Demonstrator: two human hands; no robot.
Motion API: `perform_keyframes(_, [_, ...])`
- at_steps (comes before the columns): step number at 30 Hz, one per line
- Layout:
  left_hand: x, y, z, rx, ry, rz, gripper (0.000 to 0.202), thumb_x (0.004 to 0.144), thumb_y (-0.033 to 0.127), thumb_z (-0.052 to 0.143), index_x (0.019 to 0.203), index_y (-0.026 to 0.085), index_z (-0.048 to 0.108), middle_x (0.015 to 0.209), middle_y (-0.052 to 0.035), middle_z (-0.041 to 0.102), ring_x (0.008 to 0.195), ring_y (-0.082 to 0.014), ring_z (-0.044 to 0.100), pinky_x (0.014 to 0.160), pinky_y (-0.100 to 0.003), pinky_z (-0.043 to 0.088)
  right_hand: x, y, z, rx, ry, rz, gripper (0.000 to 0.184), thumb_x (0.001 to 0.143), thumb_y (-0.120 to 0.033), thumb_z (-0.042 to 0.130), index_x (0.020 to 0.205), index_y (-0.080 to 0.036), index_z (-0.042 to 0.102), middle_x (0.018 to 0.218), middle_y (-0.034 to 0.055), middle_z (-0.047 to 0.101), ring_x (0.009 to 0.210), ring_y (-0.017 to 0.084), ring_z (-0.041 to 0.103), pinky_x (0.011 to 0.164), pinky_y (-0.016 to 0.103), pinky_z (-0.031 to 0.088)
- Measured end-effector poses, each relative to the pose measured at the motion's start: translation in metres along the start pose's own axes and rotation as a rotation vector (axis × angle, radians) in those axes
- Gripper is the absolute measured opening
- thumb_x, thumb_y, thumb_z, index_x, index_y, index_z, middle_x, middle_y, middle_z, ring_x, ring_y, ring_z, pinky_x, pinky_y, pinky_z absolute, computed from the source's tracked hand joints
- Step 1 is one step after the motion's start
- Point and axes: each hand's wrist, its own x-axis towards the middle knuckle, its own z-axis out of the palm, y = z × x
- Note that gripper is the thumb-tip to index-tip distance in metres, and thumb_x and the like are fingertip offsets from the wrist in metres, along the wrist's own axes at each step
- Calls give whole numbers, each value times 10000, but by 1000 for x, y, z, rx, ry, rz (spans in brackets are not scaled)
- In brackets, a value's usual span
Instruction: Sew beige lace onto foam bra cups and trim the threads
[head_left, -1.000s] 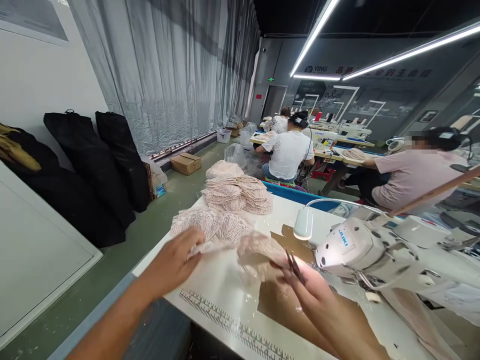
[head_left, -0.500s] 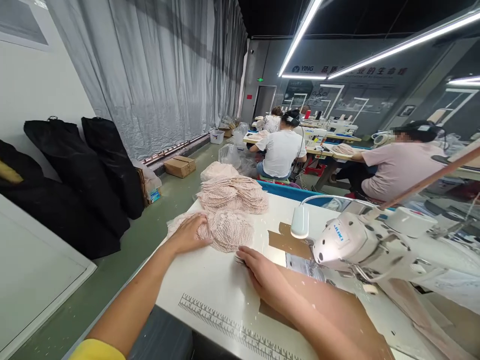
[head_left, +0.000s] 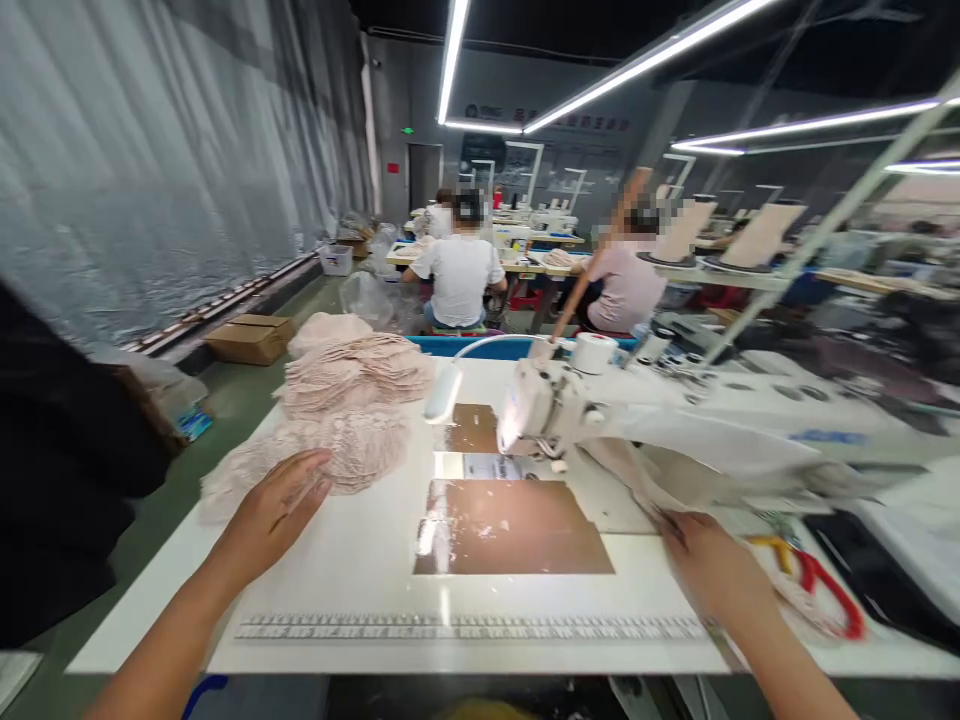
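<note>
My left hand [head_left: 276,508] lies with fingers stretched out on the near edge of a low pile of pale pink lace pieces [head_left: 352,452] at the left of the white sewing table [head_left: 360,560]. A taller stack of the same lace pieces [head_left: 358,368] stands behind it. My right hand [head_left: 709,568] is at the right of the table, just below the white sewing machine [head_left: 675,425], touching a strip of pale fabric [head_left: 637,490] that hangs from under the machine; its fingers are smeared by motion.
A brown sheet [head_left: 510,512] is taped to the table under the needle, and a printed ruler [head_left: 465,628] runs along the front edge. Red-handled scissors [head_left: 817,585] lie right of my right hand. Two people [head_left: 459,280] sit at tables behind. A cardboard box [head_left: 250,338] is on the floor.
The view has swung right. My right hand moved from the table's middle to the right, under the machine. My left hand stays on the lace pile.
</note>
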Motion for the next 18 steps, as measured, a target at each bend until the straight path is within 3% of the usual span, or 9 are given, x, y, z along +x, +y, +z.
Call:
perform_keyframes(2, [-2, 26, 18, -84, -128, -22, 436, 899, 490, 466, 1258, 255, 539, 1390, -75, 487, 1301, -288, 433, 690, -263, 584, -5, 4, -2, -91, -56, 54, 282, 881, -262, 400, 849, -145, 654, 843, 168, 694, 725, 291, 657, 593, 358, 404])
perform_keyframes(3, [-3, 40, 29, -122, -182, -9, 418, 897, 486, 474, 1242, 264, 556, 1381, -64, 501, 1298, -286, 438, 696, -256, 582, -6, 4, -3, -120, -75, 69, 268, 885, -252, 403, 869, -142, 647, 833, 153, 694, 727, 282, 655, 593, 344, 392])
perform_keyframes(7, [-9, 90, 70, -290, -409, 87, 343, 918, 423, 479, 1208, 278, 590, 1305, -49, 571, 1199, -241, 537, 923, -309, 520, -11, 6, -8, -135, -62, 96, 267, 912, -263, 401, 986, -139, 625, 892, 125, 693, 786, 244, 647, 611, 300, 367])
perform_keyframes(10, [-16, 117, 94, -426, -558, 118, 339, 926, 401, 486, 1225, 271, 577, 1300, -64, 565, 1152, -221, 563, 993, -329, 473, -14, 14, -13, -115, -82, 70, 278, 919, -296, 416, 1051, -143, 608, 1044, 128, 667, 836, 225, 644, 599, 280, 362])
perform_keyframes(12, [-20, 130, 106, -483, -612, 119, 337, 925, 404, 493, 1218, 263, 580, 1290, -69, 564, 1165, -220, 540, 1022, -344, 445, -17, 20, -18, -111, -116, 57, 259, 907, -288, 430, 998, -144, 625, 995, 122, 677, 803, 230, 650, 571, 280, 353])
perform_keyframes(15, [-24, 149, 126, -587, -681, 48, 337, 910, 443, 512, 1151, 232, 619, 1200, -78, 608, 1122, -228, 544, 995, -372, 448, -26, 17, -28, -105, -121, 60, 254, 900, -274, 418, 970, -156, 632, 913, 105, 699, 789, 250, 658, 571, 292, 371])
perform_keyframes(18, [-27, 171, 151, -879, -749, -139, 416, 887, 501, 534, 1148, 189, 623, 1152, -104, 625, 1087, -231, 565, 943, -381, 472, -46, -11, -39, 108, -86, -19, 300, 894, -315, 439, 1121, -192, 591, 939, 81, 720, 810, 246, 669, 649, 314, 441])
